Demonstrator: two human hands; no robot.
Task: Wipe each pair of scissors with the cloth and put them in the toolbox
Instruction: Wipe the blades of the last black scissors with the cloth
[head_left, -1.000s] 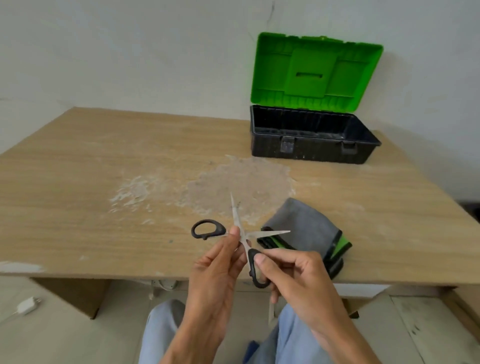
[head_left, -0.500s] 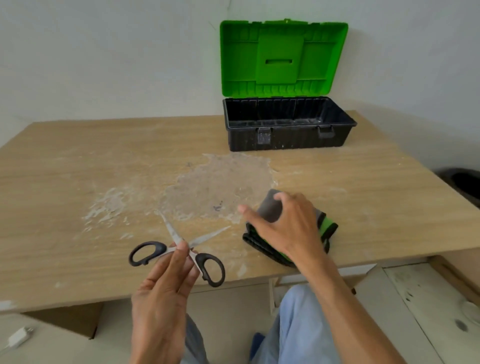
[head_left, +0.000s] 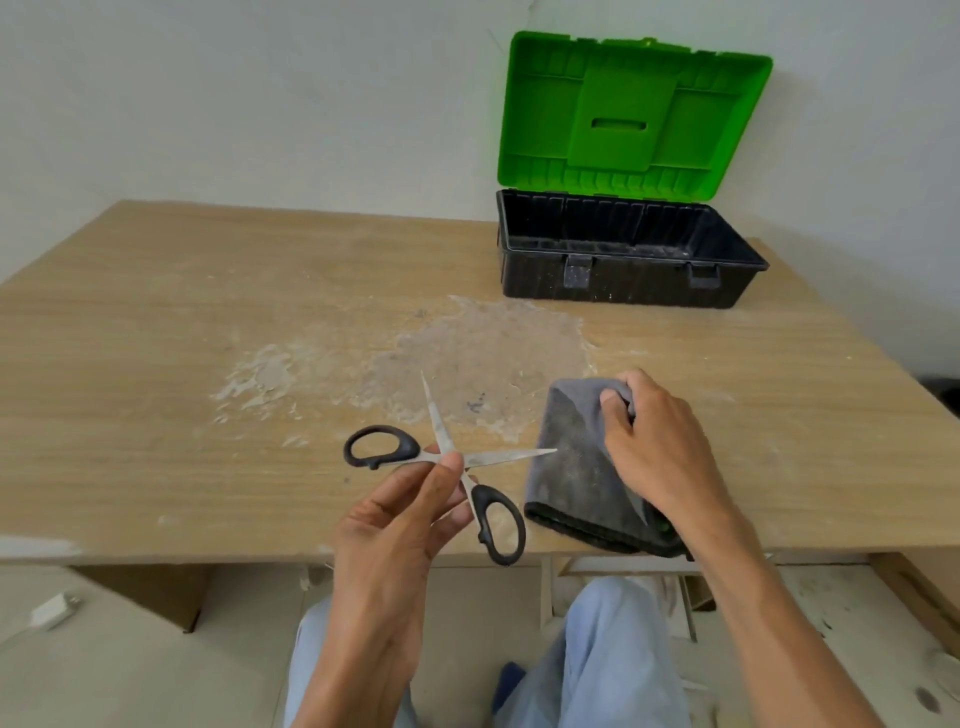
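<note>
Across the middle of the pale wooden table runs a worn, whitish patch where the finish has flaked away. A plain white wall stands behind the table, and light floor shows below its front edge. At the far right, close to the wall, sits the toolbox, a black tub with its green lid standing open and upright. A small white plug-like object lies on the floor at lower left, and the person's pale blue trouser legs fill the bottom of the view.

The scissors are held just above the table's near edge, left of the cloth. They are wide open, so there is no single long axis. One blade points away towards the wall and leans a little left. The other points right, its tip reaching the cloth's near-left edge. One black loop sticks out to the left; the other hangs down towards the person, over the table's front edge.

The left hand pinches the scissors at the pivot between thumb and fingertips, the fingers pressed close together. The right hand has its fingers curled round the far corner of the grey cloth, bunching it. The cloth lies on the table by the front edge — a dark rim shows beneath it, and I cannot tell what that is.
</note>
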